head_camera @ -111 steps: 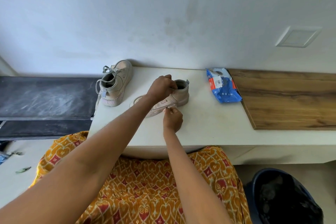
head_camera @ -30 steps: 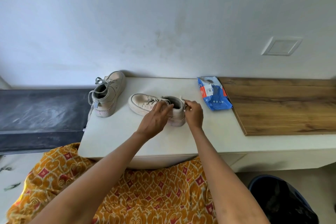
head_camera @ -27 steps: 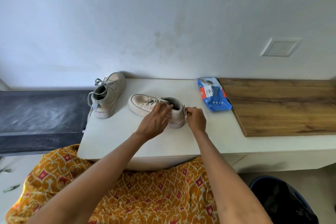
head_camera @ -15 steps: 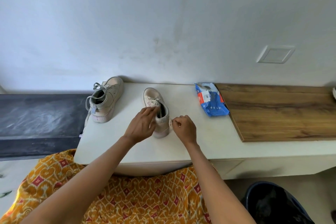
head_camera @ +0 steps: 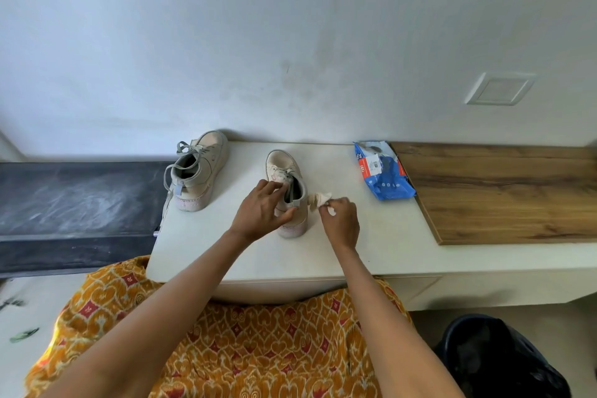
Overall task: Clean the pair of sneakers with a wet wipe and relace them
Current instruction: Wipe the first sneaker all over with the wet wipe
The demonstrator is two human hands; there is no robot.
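The right hand (head_camera: 340, 223) is pinching a crumpled wet wipe (head_camera: 318, 198) just beside the nearer sneaker (head_camera: 287, 194), while the left hand (head_camera: 261, 213) is gripping that shoe's heel collar, steadying it upright on the worktop (head_camera: 355, 245). Wiping seems underway. The other sneaker (head_camera: 197, 171) is standing laced nearby, with the wipes packet (head_camera: 382, 171) to the right. Whether the held shoe is fully laced is hard to tell.

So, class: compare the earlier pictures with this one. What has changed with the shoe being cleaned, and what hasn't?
The near sneaker was turned from lying crosswise, toe to the left, to toe toward the wall. The left hand now grips its heel end; the right hand still pinches the wipe, now beside the shoe. The other sneaker and wipes packet stayed put.
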